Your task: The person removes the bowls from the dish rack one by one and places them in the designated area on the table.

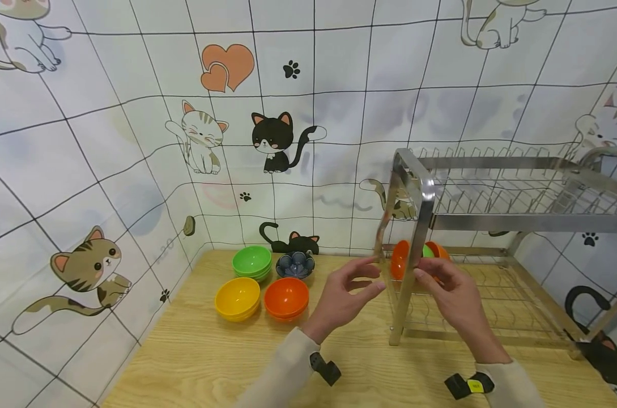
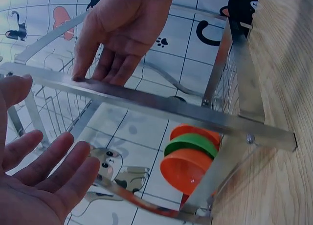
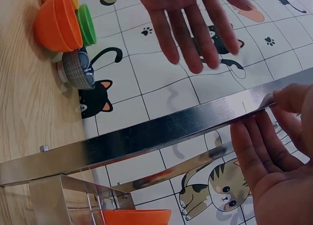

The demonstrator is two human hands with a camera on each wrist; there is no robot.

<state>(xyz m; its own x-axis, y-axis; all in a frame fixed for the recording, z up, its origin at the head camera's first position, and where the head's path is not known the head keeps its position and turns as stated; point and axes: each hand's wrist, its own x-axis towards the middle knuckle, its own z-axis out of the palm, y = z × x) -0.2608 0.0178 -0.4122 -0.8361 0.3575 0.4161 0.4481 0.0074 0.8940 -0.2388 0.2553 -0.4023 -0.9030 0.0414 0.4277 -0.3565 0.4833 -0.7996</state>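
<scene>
A two-tier metal dish rack [image 1: 507,222] stands at the right of the table. My right hand [image 1: 453,292] pinches its front left upright post [image 1: 412,283], thumb on one face and fingers on the other, as the right wrist view shows. To the left of the post is my left hand [image 1: 343,297], empty, its fingers loosely spread and apart from the metal. On the lower tier, behind the post, an orange bowl [image 2: 183,170], a green bowl [image 2: 191,142] and another orange bowl [image 2: 208,133] stand tilted on their sides in a row.
Left of the rack, stacked green bowls [image 1: 252,262], yellow bowls [image 1: 237,299] and orange bowls [image 1: 286,299] sit on the wooden table [image 1: 196,362]. A dark blue flower-shaped bowl [image 1: 295,266] is beside the green ones. A cat-patterned wall covering [image 1: 339,119] rises behind.
</scene>
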